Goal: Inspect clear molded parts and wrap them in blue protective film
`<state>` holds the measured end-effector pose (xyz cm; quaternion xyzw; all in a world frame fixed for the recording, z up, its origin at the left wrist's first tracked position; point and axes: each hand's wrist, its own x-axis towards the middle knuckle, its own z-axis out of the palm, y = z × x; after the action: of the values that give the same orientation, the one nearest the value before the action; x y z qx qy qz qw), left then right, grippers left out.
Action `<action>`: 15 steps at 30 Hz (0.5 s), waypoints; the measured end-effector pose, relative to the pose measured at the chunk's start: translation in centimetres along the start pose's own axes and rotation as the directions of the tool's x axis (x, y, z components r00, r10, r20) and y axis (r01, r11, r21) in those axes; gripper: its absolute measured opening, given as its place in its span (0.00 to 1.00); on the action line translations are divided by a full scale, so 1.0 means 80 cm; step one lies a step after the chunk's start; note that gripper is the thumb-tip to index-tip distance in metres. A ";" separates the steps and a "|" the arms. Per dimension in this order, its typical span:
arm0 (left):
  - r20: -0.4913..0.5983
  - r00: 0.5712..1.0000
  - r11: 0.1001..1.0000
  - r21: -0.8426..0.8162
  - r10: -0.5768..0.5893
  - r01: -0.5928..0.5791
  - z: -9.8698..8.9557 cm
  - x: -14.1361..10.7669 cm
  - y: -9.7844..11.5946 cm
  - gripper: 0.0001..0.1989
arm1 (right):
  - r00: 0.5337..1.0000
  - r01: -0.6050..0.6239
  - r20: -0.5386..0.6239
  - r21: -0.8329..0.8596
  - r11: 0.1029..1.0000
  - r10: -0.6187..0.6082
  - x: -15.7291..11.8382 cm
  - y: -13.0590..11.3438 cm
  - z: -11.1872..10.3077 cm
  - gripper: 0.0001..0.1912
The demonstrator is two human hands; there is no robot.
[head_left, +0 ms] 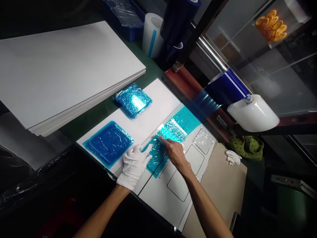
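The white-gloved left hand (133,167) rests open at the edge of the crinkled turquoise plastic film (156,155) on a flat white rectangular board (158,195) — the bare right hand (174,153), just apart, smooths it with an outstretched forefinger (163,139).

Two film-wrapped panels (109,143) on backing board (148,109); sheet stack (66,69) at 10 o'clock, film roll (151,34) at 12, dispenser (252,112) at 2.
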<state>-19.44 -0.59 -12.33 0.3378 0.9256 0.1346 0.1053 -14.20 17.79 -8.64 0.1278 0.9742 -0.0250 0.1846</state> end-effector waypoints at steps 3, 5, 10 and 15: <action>0.003 1.000 1.000 0.002 -0.003 0.003 -0.001 0.000 0.001 0.19 | 1.000 0.017 0.000 0.006 1.000 -0.017 -0.007 0.006 0.002 0.28; -0.004 1.000 1.000 -0.012 -0.013 0.013 -0.001 0.000 0.001 0.18 | 1.000 0.018 0.007 0.006 1.000 -0.018 -0.015 0.013 0.006 0.29; -0.028 0.999 0.999 -0.017 -0.036 0.036 -0.001 0.001 0.001 0.21 | 1.000 -0.010 0.017 0.029 1.000 0.009 -0.055 0.035 0.021 0.30; -0.004 0.999 0.999 0.034 -0.040 0.040 -0.006 0.000 0.001 0.19 | 0.996 -0.061 0.059 0.008 0.998 0.061 -0.108 0.059 0.030 0.30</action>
<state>-19.54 -0.66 -11.84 0.3209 0.9344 0.1172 0.1007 -4.38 20.04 -7.68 0.1578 0.9638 -0.0280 0.2131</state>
